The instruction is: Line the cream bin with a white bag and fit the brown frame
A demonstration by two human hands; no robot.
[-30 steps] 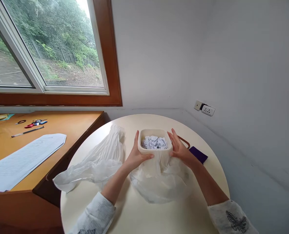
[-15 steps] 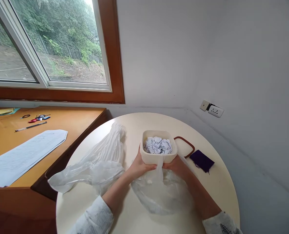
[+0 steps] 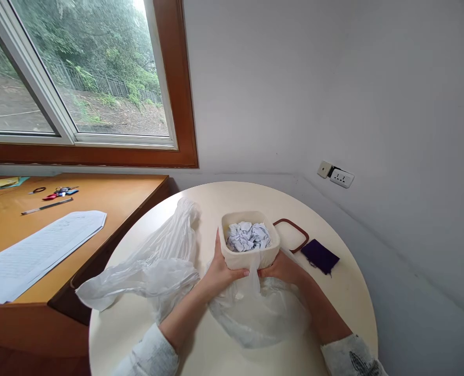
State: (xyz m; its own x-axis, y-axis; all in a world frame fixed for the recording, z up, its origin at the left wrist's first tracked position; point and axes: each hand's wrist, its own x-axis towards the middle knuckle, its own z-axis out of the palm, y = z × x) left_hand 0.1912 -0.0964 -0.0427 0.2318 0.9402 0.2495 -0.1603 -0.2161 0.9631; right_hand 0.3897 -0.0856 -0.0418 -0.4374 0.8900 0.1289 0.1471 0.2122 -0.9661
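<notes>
Between my two hands is a cream square bin [image 3: 232, 259] with crumpled white paper [image 3: 248, 236] inside. My left hand [image 3: 221, 270] grips its left side, thumb along the front. My right hand [image 3: 282, 267] holds the right front corner, its fingers partly hidden. A translucent plastic bag [image 3: 259, 318] hangs from the front of the bin and spreads on the table below; whether it lines the bin I cannot tell. Left of the bin lies a second white plastic bag [image 3: 169, 245], bunched up.
On the round cream table [image 3: 235, 190], a brown square ring [image 3: 305, 236] and a dark purple cloth [image 3: 320, 256] lie right of the bin. A wooden desk [image 3: 138, 193] at the left holds papers [image 3: 39, 250], a pen [image 3: 47, 207] and keys [image 3: 61, 193].
The bin, held in both hands, has shifted slightly left and tilts a little differently. The view has turned slightly. Both hands keep their hold.
</notes>
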